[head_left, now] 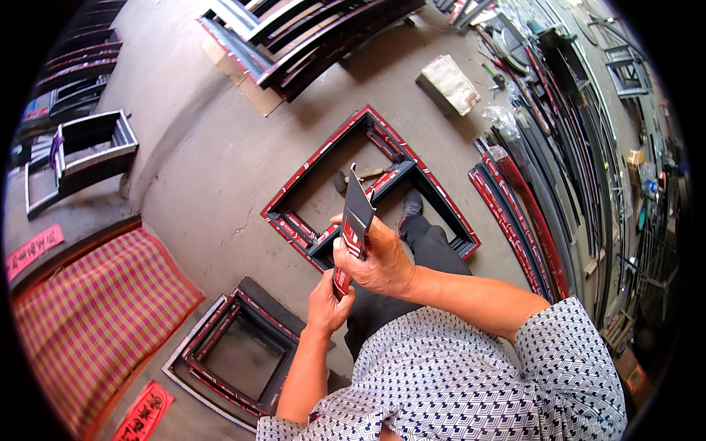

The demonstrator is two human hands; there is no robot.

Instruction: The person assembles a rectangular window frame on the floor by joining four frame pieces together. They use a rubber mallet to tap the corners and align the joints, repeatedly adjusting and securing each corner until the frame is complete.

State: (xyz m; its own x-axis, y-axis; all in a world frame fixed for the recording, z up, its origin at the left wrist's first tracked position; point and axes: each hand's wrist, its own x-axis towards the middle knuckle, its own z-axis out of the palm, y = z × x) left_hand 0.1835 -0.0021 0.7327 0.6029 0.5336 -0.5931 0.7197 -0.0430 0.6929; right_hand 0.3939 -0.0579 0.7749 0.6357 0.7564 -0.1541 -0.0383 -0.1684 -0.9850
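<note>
A short length of dark grey metal profile (pixel 358 202), with red printed film on its side, is held up in front of me at a slant. My right hand (pixel 384 263) wraps round its middle, thumb along the film. Below it, my left hand (pixel 329 303) grips the lower end. Beyond my hands a dark window frame (pixel 316 158) with red film lies on the floor, divided by a crossbar (pixel 393 180). Inside it rests a hammer (pixel 360 178) with a dark head and a wooden handle, partly hidden by the profile. My foot (pixel 412 204) stands within the frame.
More frames are stacked at the lower left (pixel 243 353) and on a rack (pixel 316 44) at the top. Long profiles (pixel 515 213) lie along the right. A cloth-covered block (pixel 450 84) stands beyond the frame. A checked cloth (pixel 110 309) covers a surface at left.
</note>
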